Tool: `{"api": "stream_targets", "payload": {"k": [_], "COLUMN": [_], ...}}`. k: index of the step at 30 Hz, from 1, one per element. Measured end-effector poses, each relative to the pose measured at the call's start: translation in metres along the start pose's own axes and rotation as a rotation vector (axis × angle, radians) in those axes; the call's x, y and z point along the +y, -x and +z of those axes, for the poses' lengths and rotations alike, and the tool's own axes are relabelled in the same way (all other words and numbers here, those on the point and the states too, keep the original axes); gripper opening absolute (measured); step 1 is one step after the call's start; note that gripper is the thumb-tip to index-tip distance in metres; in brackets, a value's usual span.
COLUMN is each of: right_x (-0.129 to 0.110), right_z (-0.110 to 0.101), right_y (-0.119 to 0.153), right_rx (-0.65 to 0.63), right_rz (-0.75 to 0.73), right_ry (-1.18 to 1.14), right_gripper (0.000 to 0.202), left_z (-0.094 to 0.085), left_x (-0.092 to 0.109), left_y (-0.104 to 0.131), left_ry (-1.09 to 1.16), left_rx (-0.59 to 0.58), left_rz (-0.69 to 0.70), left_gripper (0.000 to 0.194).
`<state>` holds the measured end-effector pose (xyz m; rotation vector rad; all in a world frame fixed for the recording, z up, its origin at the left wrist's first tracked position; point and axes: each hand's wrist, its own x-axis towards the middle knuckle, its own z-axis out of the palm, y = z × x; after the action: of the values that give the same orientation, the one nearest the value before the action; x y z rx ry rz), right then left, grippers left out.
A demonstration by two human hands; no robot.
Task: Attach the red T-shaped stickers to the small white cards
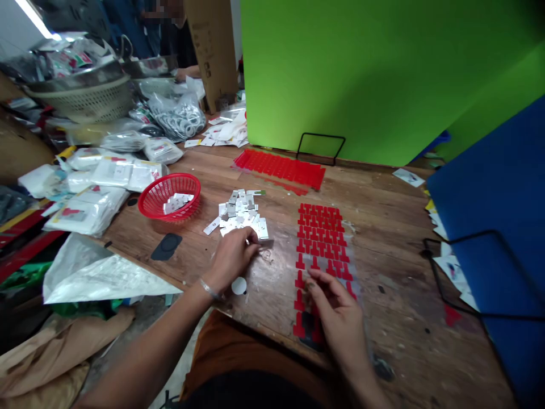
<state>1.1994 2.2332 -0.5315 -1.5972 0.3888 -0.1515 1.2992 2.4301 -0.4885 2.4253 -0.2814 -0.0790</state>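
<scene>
My left hand (pixel 233 257) is closed in a pinch on a small card (pixel 267 244), beside a loose pile of small white and grey cards (pixel 240 213). Below my right hand (pixel 338 307) lies a clear sheet with rows of red T-shaped stickers (pixel 321 234). The thumb and fingers of that hand curl together over the sheet's lower part; what they hold, if anything, is too small to make out. Gaps show among the nearer rows of stickers. Part of the sheet is hidden under this hand.
A red plastic basket (pixel 193 184) with several cards stands left of the pile. More red sticker sheets (pixel 279 169) lie by the green board (pixel 361 74). Wire stands (pixel 321 135) rest against the panels. Packed plastic bags (pixel 114 170) crowd the left; another person's hand (pixel 187 72) shows behind.
</scene>
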Motion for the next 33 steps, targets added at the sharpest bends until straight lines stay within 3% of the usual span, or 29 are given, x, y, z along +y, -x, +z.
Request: {"api": "stream_targets", "payload": {"k": [3, 5, 8, 10, 13, 15, 17, 19, 23, 25, 27, 31, 33], "right_x": [-0.007, -0.009, -0.009, -0.006, -0.003, 0.0, 0.001, 0.002, 0.0, -0.002, -0.004, -0.003, -0.001], "right_z": [0.002, 0.002, 0.002, 0.001, -0.001, -0.003, -0.005, -0.006, -0.009, -0.011, -0.013, -0.013, -0.011], "right_y": [-0.003, -0.005, -0.005, -0.002, 0.003, 0.007, 0.01, 0.013, 0.018, 0.019, 0.018, 0.01, 0.007], "right_rx": [-0.018, -0.065, -0.086, -0.02, 0.111, 0.12, 0.075, 0.039, -0.074, -0.117, -0.117, -0.081, -0.108], "right_rz": [-0.065, -0.054, 0.03, -0.003, -0.352, -0.653, -0.841, -0.887, -0.812, -0.783, -0.779, -0.787, -0.78], "right_ry": [-0.023, -0.009, -0.027, -0.023, 0.159, 0.31, 0.433, 0.528, 0.569, 0.543, 0.525, 0.56, 0.593], "right_gripper": [0.048, 0.039, 0.028, 0.024, 0.01, 0.018, 0.03, 0.036, 0.037, 0.035, 0.034, 0.031, 0.029], "left_z": [0.01, 0.02, 0.037, 0.047, 0.059, 0.063, 0.065, 0.065, 0.063, 0.059, 0.053, 0.041, 0.04], "left_x": [0.016, 0.024, 0.032, 0.037, 0.047, 0.054, 0.057, 0.057, 0.049, 0.043, 0.036, 0.024, 0.02], "left_y": [0.015, 0.021, 0.026, 0.031, 0.042, 0.049, 0.054, 0.054, 0.048, 0.045, 0.042, 0.039, 0.04], "left_ry": [0.368, 0.604, 0.939, 1.151, 1.385, 1.479, 1.51, 1.486, 1.396, 1.29, 1.026, 0.243, -0.012], "left_rx": [-0.189, -0.249, -0.191, -0.122, -0.142, -0.242, -0.319, -0.351, -0.358, -0.355, -0.285, -0.011, 0.036], "left_rz": [-0.001, -0.05, -0.189, -0.31, -0.479, -0.516, -0.504, -0.495, -0.531, -0.485, -0.345, -0.019, 0.068], "left_gripper": [0.013, 0.019, 0.029, 0.039, 0.037, 0.029, 0.026, 0.025, 0.022, 0.023, 0.023, 0.02, 0.023]}}
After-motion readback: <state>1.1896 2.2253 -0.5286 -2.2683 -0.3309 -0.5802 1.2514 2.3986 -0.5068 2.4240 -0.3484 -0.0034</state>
